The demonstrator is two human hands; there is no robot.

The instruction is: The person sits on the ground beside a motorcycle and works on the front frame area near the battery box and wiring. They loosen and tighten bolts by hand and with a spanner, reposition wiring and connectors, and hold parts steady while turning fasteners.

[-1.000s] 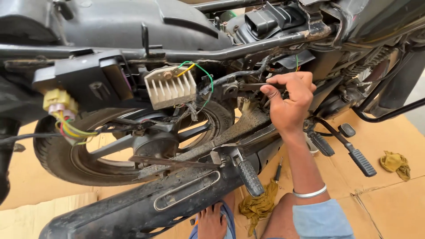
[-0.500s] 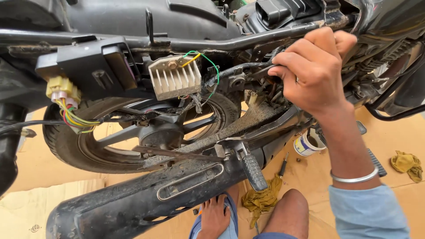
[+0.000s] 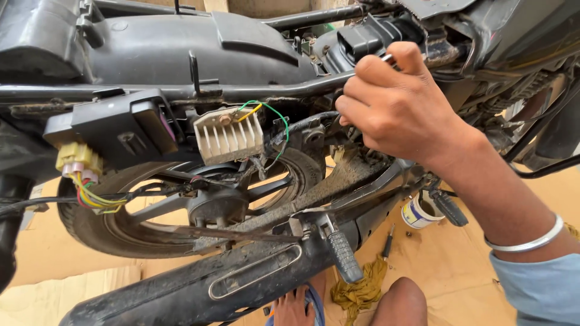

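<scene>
While the finned grey metal regulator (image 3: 228,135) hangs unmoved, right hand (image 3: 399,105), risen since earlier, pinches a slim metal tool (image 3: 387,58) at the black frame (image 3: 181,92).

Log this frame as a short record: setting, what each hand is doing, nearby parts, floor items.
setting: motorcycle with side panels off, standing over cardboard
right hand: raised at the frame, fingers closed on a small metal tool, tip hidden
left hand: not in view
nearby parts: finned silver regulator with green and yellow wires, yellow connector, rear wheel, exhaust, footpeg
floor items: small white tin, yellow rag, screwdriver
</scene>
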